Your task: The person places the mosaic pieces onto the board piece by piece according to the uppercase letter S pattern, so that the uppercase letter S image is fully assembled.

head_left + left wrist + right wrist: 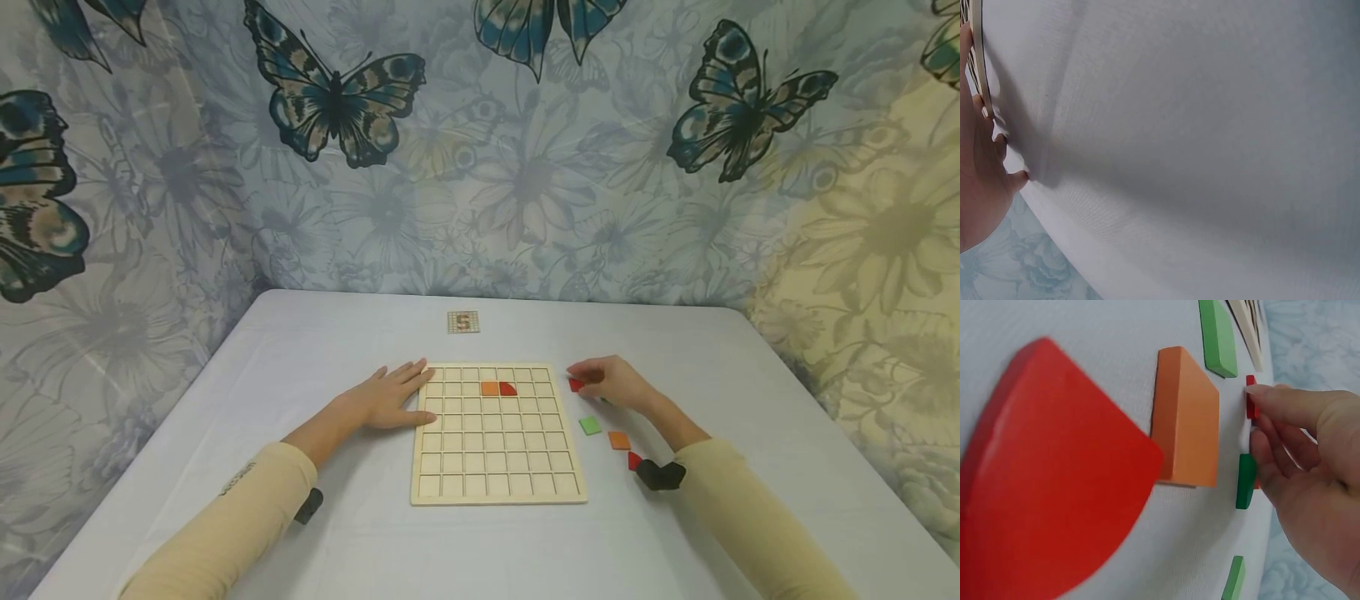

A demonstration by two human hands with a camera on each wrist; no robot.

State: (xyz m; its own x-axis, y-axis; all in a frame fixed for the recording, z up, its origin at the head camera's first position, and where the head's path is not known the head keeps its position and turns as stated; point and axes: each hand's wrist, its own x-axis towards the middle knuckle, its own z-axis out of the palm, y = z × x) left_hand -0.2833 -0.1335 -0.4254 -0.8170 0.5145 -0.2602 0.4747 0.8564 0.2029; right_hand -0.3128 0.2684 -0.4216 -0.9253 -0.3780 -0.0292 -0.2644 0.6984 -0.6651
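A wooden grid board [498, 503] lies on the white table, holding an orange square tile [490, 388] and a red quarter-round tile [507, 388] side by side in an upper row. My left hand [386, 400] rests at the board's left edge, fingers spread and thumb over the rim. To the right of the board, my right hand [611, 379] pinches a small red tile [1251, 397] between thumb and fingers, close to the tabletop. Just under those fingers in the right wrist view is a dark green tile [1245, 481], its far side partly hidden.
Right of the board lie a light green tile [590, 426], an orange tile [618, 440] and a red rounded tile [634, 461], partly covered by the black wrist camera [660, 475]. A small patterned card [462, 322] lies behind the board. Butterfly-patterned walls [525, 208] stand behind the table.
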